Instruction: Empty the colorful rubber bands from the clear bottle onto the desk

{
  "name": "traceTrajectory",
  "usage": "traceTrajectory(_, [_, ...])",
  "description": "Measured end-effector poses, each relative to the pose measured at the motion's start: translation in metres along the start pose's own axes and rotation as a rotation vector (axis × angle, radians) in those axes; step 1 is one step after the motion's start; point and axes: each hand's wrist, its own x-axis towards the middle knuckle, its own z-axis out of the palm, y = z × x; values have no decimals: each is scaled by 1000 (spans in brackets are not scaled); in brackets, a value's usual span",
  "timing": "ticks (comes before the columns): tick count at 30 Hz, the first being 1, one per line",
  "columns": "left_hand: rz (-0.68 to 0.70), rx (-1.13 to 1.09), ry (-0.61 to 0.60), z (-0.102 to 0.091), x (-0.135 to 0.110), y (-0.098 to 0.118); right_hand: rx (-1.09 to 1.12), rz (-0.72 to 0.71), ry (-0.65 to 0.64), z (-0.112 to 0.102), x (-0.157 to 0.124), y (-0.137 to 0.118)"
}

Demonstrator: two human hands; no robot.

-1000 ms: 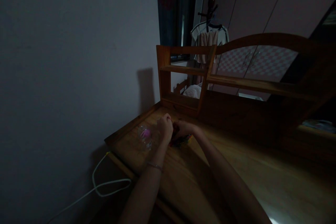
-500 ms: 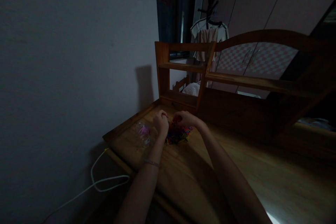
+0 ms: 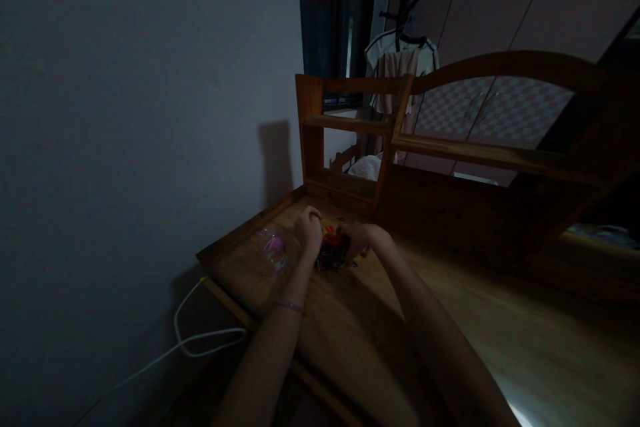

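A small pile of many-coloured bits (image 3: 332, 250) lies on the wooden desk (image 3: 400, 327) near its far left corner. My left hand (image 3: 309, 229) is curled closed at the pile's left edge; what its fingers hold is too dark to make out. My right hand (image 3: 364, 240) is bent over the pile's right side, fingers closed into the coloured bits. A clear plastic container with a pink thing inside (image 3: 273, 250) lies on the desk just left of my left hand. A thin bracelet (image 3: 287, 305) is on my left wrist.
A wooden shelf unit (image 3: 345, 140) stands at the desk's back, with a curved wooden frame (image 3: 505, 67) to its right. A white cable (image 3: 200, 340) hangs off the desk's left edge beside the grey wall. Clothes hang on a rack (image 3: 400, 53) behind.
My right hand has dropped from above the pile down onto its right side, covering part of it. My left hand has stayed beside the pile. The view has shifted slightly.
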Motion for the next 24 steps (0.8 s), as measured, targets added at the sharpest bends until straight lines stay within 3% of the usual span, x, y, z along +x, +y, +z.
traceTrajectory(4, [1, -4, -5, 0, 0, 0, -63, -132, 160, 5, 14, -7])
traceTrajectory(9, [5, -13, 4, 0, -1, 1, -70, -158, 273, -1, 16, -2])
traceTrajectory(15, [-51, -137, 119, -1, 6, -2, -54, -257, 430, -11, 10, -7])
traceTrajectory(19, [-154, -250, 166, -2, 11, -6, -50, -325, 361, 1, 13, -24])
traceTrajectory(24, [-164, -288, 180, -2, 13, -8, -234, -352, 299, 24, 23, -40])
